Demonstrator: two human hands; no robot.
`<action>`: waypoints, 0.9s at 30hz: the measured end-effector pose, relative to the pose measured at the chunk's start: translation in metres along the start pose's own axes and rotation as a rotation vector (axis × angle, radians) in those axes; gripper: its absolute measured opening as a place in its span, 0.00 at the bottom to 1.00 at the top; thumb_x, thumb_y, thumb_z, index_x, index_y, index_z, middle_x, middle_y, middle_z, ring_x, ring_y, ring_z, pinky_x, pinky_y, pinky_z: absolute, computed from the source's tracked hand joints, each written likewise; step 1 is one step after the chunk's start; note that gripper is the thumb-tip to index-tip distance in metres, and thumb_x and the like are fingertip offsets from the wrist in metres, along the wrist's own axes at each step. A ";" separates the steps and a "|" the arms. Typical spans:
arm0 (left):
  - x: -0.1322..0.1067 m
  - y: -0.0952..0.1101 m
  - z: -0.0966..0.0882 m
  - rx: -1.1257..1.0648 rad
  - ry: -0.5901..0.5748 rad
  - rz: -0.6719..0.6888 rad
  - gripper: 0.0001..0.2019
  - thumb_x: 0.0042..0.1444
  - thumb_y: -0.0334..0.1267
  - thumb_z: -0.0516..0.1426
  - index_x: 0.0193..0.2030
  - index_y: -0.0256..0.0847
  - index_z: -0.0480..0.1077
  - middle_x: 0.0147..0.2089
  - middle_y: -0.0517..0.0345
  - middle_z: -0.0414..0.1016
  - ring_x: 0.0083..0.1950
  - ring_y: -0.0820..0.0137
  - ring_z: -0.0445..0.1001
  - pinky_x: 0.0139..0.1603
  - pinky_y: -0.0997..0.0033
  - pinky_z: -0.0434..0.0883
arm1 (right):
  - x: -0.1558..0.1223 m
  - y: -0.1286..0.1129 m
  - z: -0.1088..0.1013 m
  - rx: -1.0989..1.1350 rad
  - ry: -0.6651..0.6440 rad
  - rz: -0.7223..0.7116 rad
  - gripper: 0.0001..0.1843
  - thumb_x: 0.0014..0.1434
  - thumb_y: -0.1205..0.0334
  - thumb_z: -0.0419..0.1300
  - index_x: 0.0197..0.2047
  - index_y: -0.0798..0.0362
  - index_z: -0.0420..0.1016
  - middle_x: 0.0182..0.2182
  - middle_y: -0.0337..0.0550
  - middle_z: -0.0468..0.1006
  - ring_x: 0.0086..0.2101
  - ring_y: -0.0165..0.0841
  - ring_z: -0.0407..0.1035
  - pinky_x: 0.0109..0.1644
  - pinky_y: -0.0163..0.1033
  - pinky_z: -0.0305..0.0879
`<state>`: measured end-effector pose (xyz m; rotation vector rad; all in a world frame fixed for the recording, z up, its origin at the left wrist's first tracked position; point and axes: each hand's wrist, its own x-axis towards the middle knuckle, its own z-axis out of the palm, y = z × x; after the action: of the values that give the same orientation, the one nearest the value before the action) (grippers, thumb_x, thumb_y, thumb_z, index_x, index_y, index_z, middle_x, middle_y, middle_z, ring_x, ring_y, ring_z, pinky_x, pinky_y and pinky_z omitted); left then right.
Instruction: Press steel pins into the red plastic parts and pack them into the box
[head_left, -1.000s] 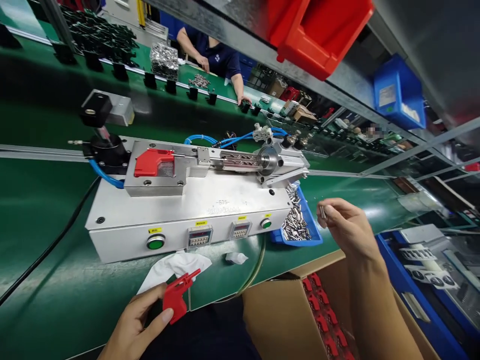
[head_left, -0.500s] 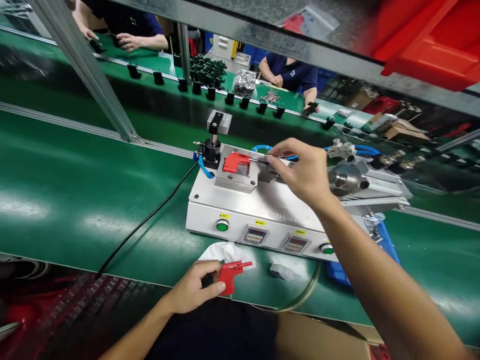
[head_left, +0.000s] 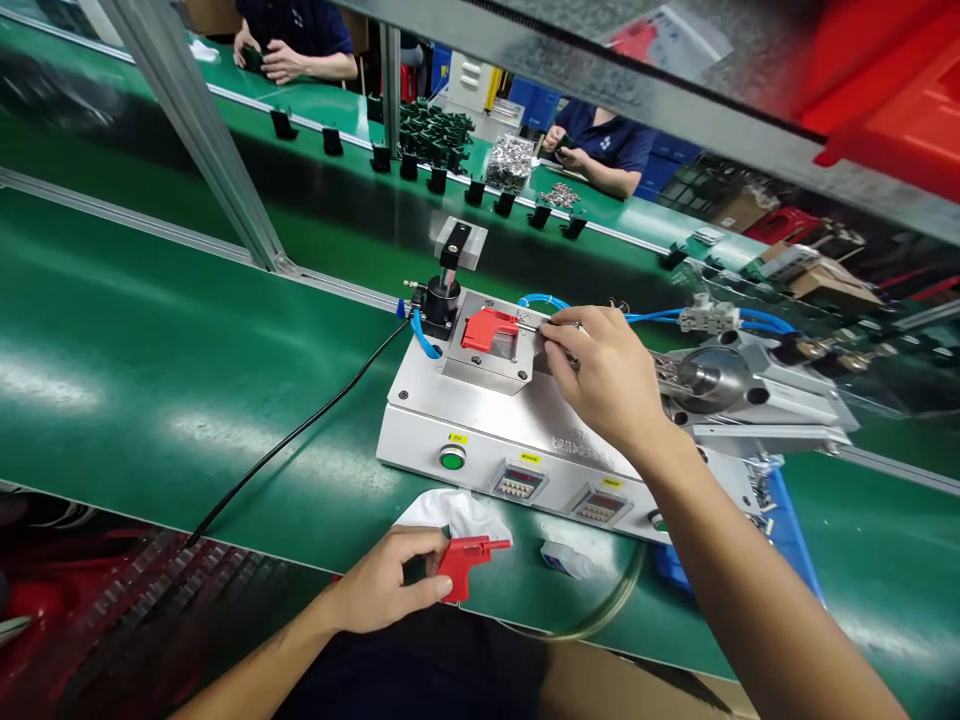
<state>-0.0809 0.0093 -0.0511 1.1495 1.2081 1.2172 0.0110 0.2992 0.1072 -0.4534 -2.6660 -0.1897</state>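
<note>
My left hand (head_left: pixel 390 585) is closed on a red plastic part (head_left: pixel 463 563) near the table's front edge, beside a white cloth (head_left: pixel 457 513). My right hand (head_left: pixel 604 375) reaches over the grey press machine (head_left: pixel 517 420) and pinches a small metal pin at the fixture. A second red plastic part (head_left: pixel 491 330) sits in the metal fixture, just left of my right fingertips. The pin's tip points at that part. A black cylinder (head_left: pixel 442 295) with a blue hose stands at the fixture's left end.
A green button (head_left: pixel 451 459) and two counters are on the machine's front. A pneumatic cylinder (head_left: pixel 750 385) lies at the right. A blue tray (head_left: pixel 787 530) of metal pins is partly hidden by my arm. A black cable (head_left: pixel 292 435) crosses the green belt. Two people work across the far belt.
My right hand carried the pin from the blue tray to the fixture and now holds it at the red part. The view swung left. My left hand kept its red part.
</note>
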 end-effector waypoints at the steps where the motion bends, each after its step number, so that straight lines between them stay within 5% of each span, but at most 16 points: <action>1: 0.000 0.000 0.000 0.004 0.002 0.006 0.16 0.67 0.49 0.59 0.38 0.37 0.76 0.33 0.56 0.72 0.36 0.66 0.68 0.41 0.69 0.67 | 0.000 -0.001 -0.001 -0.022 -0.001 0.001 0.17 0.72 0.65 0.52 0.50 0.55 0.84 0.50 0.55 0.81 0.49 0.49 0.71 0.49 0.54 0.74; 6: 0.000 -0.002 0.000 0.014 0.030 0.015 0.15 0.66 0.48 0.60 0.35 0.38 0.72 0.32 0.58 0.71 0.35 0.66 0.67 0.40 0.69 0.67 | 0.014 -0.011 -0.006 0.012 0.010 0.009 0.15 0.69 0.65 0.54 0.48 0.53 0.83 0.51 0.54 0.79 0.50 0.49 0.71 0.48 0.54 0.73; 19: -0.001 -0.010 0.002 0.065 0.024 -0.025 0.21 0.66 0.55 0.59 0.40 0.37 0.76 0.34 0.55 0.72 0.38 0.64 0.69 0.43 0.67 0.69 | 0.069 -0.022 -0.002 0.156 -0.309 0.053 0.04 0.63 0.74 0.63 0.37 0.56 0.76 0.46 0.51 0.77 0.49 0.46 0.71 0.51 0.49 0.71; 23: 0.000 -0.011 0.003 0.101 0.026 -0.034 0.22 0.66 0.57 0.59 0.41 0.36 0.77 0.34 0.55 0.73 0.38 0.64 0.70 0.43 0.67 0.69 | 0.064 -0.017 -0.026 0.231 -0.085 0.127 0.05 0.66 0.70 0.59 0.43 0.55 0.76 0.46 0.50 0.77 0.46 0.43 0.73 0.52 0.49 0.71; 27: -0.002 -0.012 0.005 0.061 0.057 -0.024 0.22 0.66 0.57 0.60 0.40 0.36 0.77 0.35 0.53 0.75 0.38 0.63 0.72 0.43 0.67 0.71 | 0.014 -0.010 -0.055 0.320 0.036 0.054 0.05 0.68 0.65 0.59 0.44 0.52 0.77 0.43 0.48 0.80 0.43 0.42 0.75 0.50 0.48 0.72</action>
<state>-0.0749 0.0073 -0.0627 1.1484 1.3064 1.2092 0.0167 0.2827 0.1626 -0.4124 -2.5798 0.2396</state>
